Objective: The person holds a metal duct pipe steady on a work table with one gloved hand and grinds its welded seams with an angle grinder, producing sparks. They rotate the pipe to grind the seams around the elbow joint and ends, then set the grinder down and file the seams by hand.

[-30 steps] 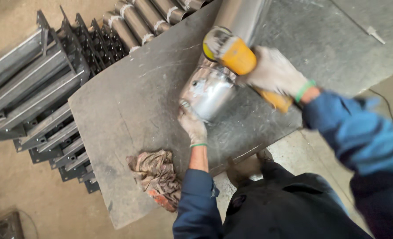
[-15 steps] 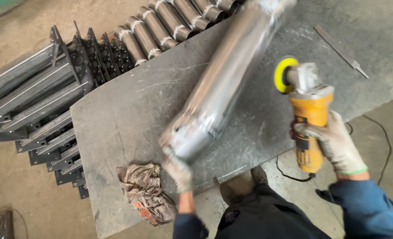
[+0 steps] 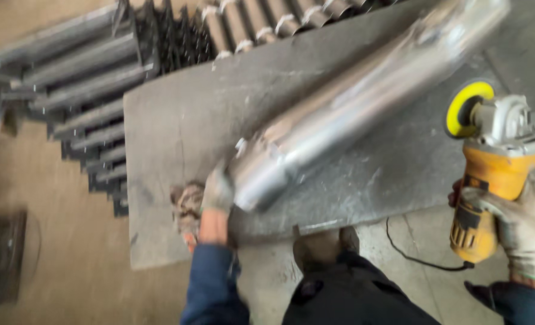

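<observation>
Grinder lifted off tube; right hand gripping it, left hand gripping tube end.

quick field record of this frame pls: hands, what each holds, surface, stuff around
left hand: gloved, grips the near end of the pipe
pipe: shiny metal, lying diagonally across the table, blurred
right hand: gloved, holds the grinder by its body, off the pipe
grinder: yellow body, yellow disc, cord hanging below
table: grey metal sheet
rag: crumpled, by the left hand on the table
rack: metal parts stacked beyond the table's far left edge
floor: concrete
</observation>
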